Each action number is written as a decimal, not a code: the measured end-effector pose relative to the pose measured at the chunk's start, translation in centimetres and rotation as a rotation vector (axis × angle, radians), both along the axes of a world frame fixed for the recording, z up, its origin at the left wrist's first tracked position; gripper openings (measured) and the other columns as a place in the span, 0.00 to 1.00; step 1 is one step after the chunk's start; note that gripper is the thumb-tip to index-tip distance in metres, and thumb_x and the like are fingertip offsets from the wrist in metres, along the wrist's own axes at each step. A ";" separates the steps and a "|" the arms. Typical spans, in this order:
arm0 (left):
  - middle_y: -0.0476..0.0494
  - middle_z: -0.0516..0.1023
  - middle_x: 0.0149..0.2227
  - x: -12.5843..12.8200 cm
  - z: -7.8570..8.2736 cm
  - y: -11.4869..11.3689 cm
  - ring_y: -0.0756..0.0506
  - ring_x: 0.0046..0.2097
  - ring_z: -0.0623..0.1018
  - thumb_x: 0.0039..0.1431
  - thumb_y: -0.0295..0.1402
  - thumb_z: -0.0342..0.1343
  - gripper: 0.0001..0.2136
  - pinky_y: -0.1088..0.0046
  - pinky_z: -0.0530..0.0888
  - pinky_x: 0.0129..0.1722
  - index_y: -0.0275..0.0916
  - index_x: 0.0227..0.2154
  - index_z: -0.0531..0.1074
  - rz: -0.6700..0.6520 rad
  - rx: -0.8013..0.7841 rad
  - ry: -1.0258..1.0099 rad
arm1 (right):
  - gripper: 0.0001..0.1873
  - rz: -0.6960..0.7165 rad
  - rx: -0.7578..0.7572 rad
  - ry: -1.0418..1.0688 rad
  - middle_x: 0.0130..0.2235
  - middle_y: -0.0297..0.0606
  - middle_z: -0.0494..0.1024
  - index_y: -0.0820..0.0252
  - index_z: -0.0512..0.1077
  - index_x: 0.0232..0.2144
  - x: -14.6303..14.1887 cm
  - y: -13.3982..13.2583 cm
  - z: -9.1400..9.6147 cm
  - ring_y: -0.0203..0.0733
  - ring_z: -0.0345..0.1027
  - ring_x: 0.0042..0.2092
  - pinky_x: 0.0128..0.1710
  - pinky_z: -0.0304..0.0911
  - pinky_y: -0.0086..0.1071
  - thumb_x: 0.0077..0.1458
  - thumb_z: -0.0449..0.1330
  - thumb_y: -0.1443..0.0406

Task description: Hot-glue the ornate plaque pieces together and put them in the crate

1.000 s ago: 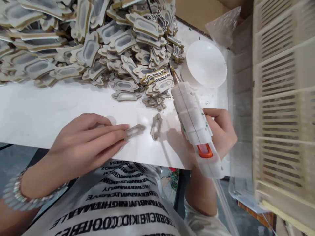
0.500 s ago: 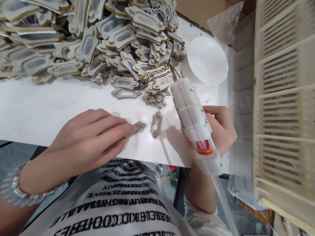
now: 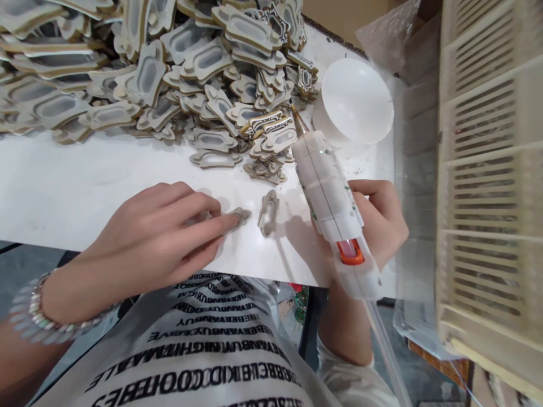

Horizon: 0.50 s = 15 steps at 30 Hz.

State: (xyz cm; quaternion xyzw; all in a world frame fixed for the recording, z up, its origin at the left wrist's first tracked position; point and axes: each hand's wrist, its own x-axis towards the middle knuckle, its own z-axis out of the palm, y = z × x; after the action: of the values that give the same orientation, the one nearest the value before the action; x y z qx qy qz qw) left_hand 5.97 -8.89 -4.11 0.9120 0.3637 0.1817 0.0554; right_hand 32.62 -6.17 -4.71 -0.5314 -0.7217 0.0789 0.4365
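White glue gun in the right hand

Workshop: glue gun, heaped frames

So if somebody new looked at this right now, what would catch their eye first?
Probably the big heap of grey frame-shaped pieces spread across the upper left and middle of the white table. Next, the white glue gun in the right hand, its tip pointing up toward the heap's right end. Nearer the person, the left hand has a fingertip on one small grey piece, with another loose piece just right of it.
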 end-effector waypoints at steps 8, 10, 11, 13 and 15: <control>0.42 0.79 0.37 0.0 -0.1 -0.1 0.39 0.35 0.75 0.65 0.31 0.51 0.14 0.57 0.73 0.32 0.44 0.52 0.72 0.013 -0.002 0.001 | 0.12 0.001 0.040 0.037 0.29 0.28 0.68 0.56 0.73 0.25 -0.4 0.0 0.3 0.27 0.54 0.22 0.19 0.48 0.25 0.54 0.52 0.72; 0.42 0.80 0.37 -0.1 -0.1 -0.1 0.40 0.35 0.75 0.65 0.31 0.52 0.14 0.58 0.73 0.33 0.43 0.52 0.71 0.012 0.012 -0.002 | 0.11 -0.003 0.015 0.023 0.30 0.28 0.68 0.56 0.73 0.26 -0.4 -0.1 0.4 0.27 0.54 0.23 0.20 0.49 0.25 0.54 0.53 0.72; 0.42 0.80 0.39 -0.1 -0.1 -0.1 0.40 0.36 0.75 0.64 0.31 0.53 0.14 0.59 0.73 0.34 0.42 0.52 0.71 0.003 0.017 -0.010 | 0.11 -0.006 -0.012 0.024 0.30 0.29 0.68 0.56 0.74 0.26 -0.4 -0.2 0.4 0.27 0.54 0.23 0.20 0.49 0.26 0.53 0.53 0.71; 0.41 0.80 0.41 -0.3 -0.2 -0.2 0.40 0.37 0.76 0.62 0.31 0.56 0.15 0.60 0.74 0.36 0.39 0.52 0.70 0.005 0.015 -0.035 | 0.10 -0.013 -0.061 0.049 0.31 0.30 0.67 0.56 0.74 0.25 -0.4 -0.3 0.4 0.28 0.53 0.24 0.21 0.49 0.27 0.53 0.54 0.71; 0.42 0.80 0.42 -0.5 -0.5 -0.5 0.41 0.39 0.77 0.62 0.31 0.57 0.16 0.62 0.75 0.39 0.39 0.53 0.69 0.062 -0.034 -0.054 | 0.11 -0.034 -0.099 0.073 0.30 0.30 0.67 0.57 0.73 0.23 -0.4 -0.3 0.4 0.29 0.52 0.24 0.21 0.48 0.27 0.54 0.54 0.70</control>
State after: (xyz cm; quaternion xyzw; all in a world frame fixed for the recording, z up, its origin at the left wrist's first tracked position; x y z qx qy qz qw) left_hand 5.45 -9.42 -4.58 0.8940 0.3929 0.2017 0.0751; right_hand 32.26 -6.52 -4.35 -0.5614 -0.6912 0.1264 0.4371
